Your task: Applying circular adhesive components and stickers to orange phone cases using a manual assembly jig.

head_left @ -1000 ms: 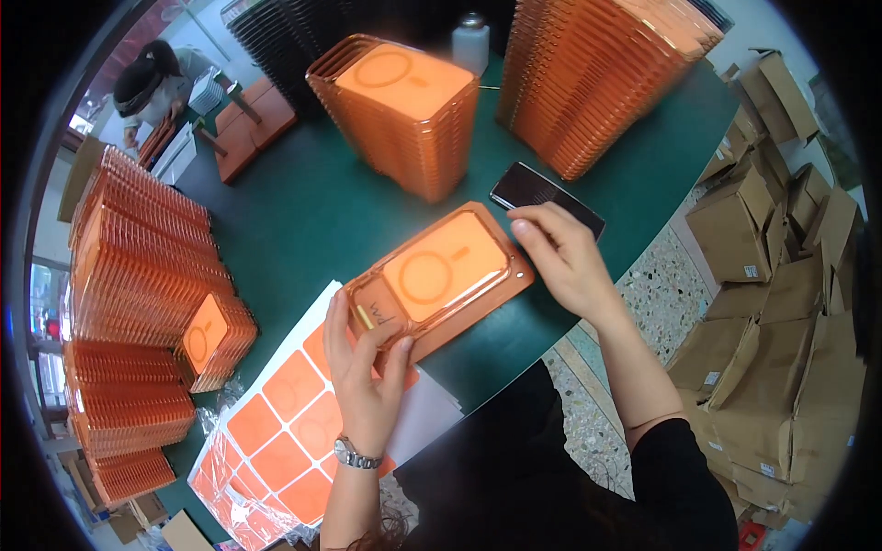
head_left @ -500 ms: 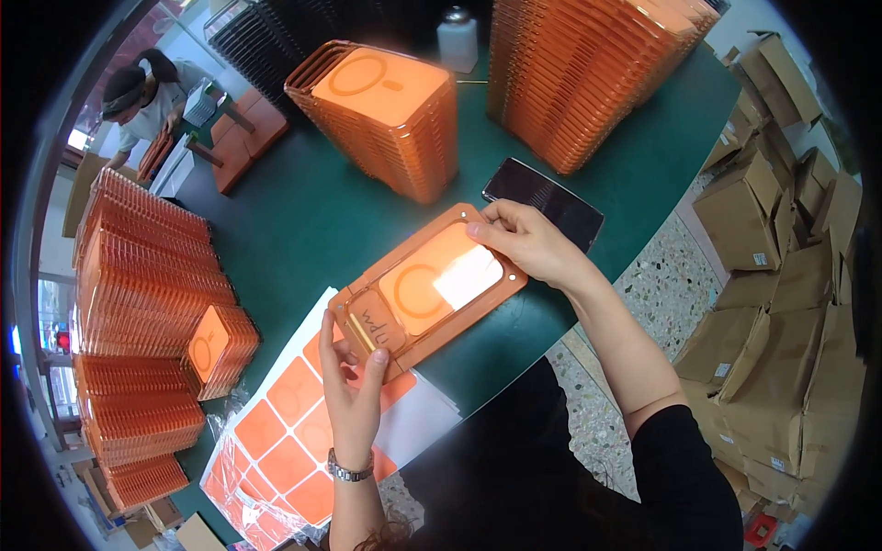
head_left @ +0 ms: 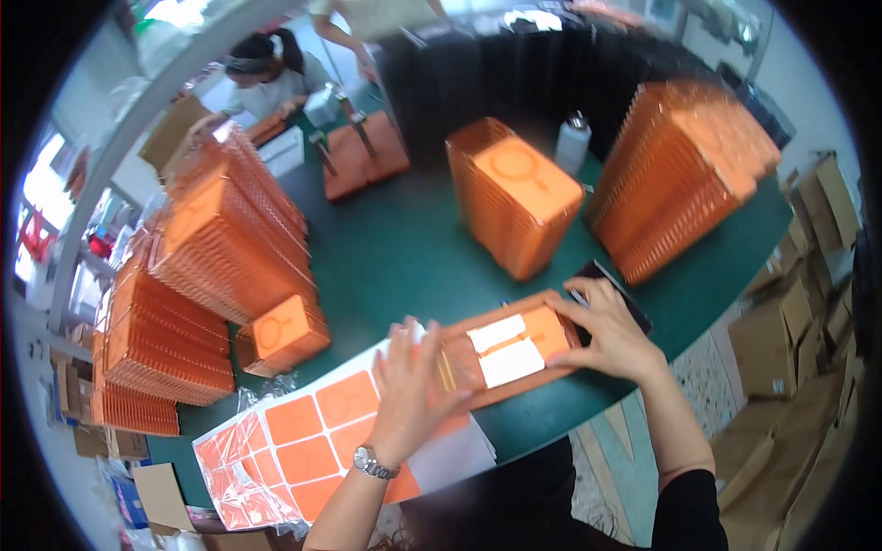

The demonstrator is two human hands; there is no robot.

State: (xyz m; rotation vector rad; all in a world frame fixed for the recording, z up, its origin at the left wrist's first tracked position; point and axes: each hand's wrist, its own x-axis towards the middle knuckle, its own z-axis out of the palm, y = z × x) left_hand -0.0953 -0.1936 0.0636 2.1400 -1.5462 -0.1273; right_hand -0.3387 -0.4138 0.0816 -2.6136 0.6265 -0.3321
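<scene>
An orange-brown rectangular frame lies low over the green table, with a glossy orange piece set in its recess and bright white glare across it. My right hand grips the frame's right end, thumb on the near side and fingers on the far side. My left hand, fingers spread, hovers at the frame's left end; whether it touches is unclear. Below my left hand are sheets of orange square stickers, partly under clear wrap.
Tall stacks of orange plastic trays stand at the left, centre back and right. A white bottle and a dark phone-like slab are beyond. Cardboard boxes fill the right. Co-workers are at the far side.
The frame has come down to the right and lies flatter. My left hand has let go and spread its fingers; my right still holds the right end. The view has shifted.
</scene>
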